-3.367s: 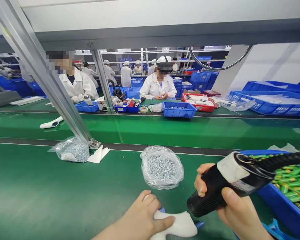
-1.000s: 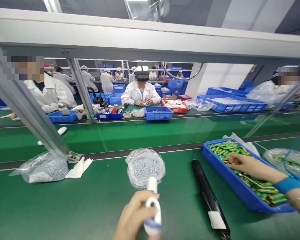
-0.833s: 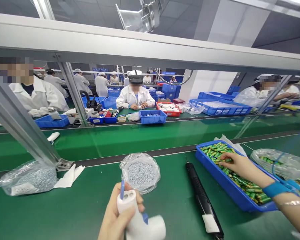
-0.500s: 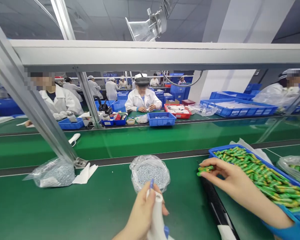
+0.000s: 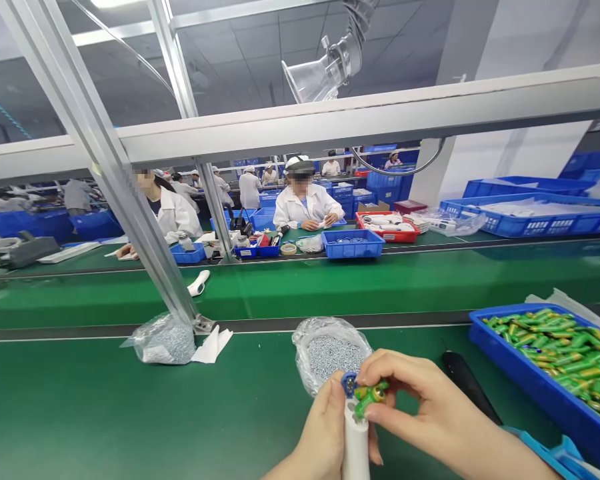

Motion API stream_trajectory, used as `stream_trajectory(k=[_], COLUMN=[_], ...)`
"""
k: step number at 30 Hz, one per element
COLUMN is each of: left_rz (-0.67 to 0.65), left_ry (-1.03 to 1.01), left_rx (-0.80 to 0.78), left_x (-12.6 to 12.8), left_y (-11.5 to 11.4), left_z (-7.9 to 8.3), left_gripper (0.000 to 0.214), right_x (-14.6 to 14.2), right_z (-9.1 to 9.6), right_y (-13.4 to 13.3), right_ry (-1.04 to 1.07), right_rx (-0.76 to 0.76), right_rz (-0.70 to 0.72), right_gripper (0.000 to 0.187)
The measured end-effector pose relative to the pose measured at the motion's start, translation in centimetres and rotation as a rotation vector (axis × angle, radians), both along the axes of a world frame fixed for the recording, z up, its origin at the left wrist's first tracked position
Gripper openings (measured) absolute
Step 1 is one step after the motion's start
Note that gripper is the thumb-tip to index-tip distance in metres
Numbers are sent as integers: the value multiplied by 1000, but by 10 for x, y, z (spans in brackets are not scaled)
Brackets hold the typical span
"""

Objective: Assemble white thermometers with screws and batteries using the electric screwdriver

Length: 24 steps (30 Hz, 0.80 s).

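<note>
My left hand [image 5: 323,427] is closed around a white handheld device [image 5: 356,443], held upright with its open end up. A blue cap [image 5: 349,383] stands tilted away from that end, with metal contacts on its inner side. My right hand [image 5: 420,400] pinches green-and-yellow batteries [image 5: 370,398] at the opening. One battery's lower end touches the opening or is slightly inside; I cannot tell which. The device's lower part runs out of the frame. Behind my hands lies a clear plastic bag of small metal screws [image 5: 334,355].
To the right is a blue tray [image 5: 530,373] heaped with batteries, beside a black-handled tool [image 5: 467,383]. A second bag of screws [image 5: 167,343] lies by the metal post [image 5: 145,247]. Across the green belt [image 5: 330,287], a co-worker [image 5: 307,200] sits behind a blue bin [image 5: 353,245].
My right hand has moved left from beside the battery tray to the device, carrying the batteries. The blue cap now shows its inner side. The view has shifted and tilted.
</note>
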State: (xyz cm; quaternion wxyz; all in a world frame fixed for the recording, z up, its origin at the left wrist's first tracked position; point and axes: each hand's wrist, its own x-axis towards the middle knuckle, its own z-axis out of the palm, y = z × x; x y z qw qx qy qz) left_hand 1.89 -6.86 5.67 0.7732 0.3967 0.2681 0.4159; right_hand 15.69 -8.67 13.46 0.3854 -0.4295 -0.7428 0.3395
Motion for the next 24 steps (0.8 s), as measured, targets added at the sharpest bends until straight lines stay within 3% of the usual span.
stream_trajectory(k=[2,6,8,12,18,24], left_rz=[60,251,351,425,461,522], left_ry=[21,186,307,423,432,411], left_rx=[72,426,529,498,476,436], left_x=[-3,-12,-15,-14,-12,-10], left_y=[0,-2,-3,-7,-6,-9], left_z=[1,1,0,-2,-1,0], left_gripper=[64,51,51,51,52,47], right_x=[-3,-6,-8,-9,-14,-18], right_z=[-2,-5,-6,-9,-10,-13], right_y=[1,4,6,8,13,16], right_ry=[-4,-36,-80,-150,-136,-93], right_rx=[-16,8,41,93,132,39], right_rz=[12,7,-32,-103,-165,-159], right_gripper=[7,4,3,5,16,19])
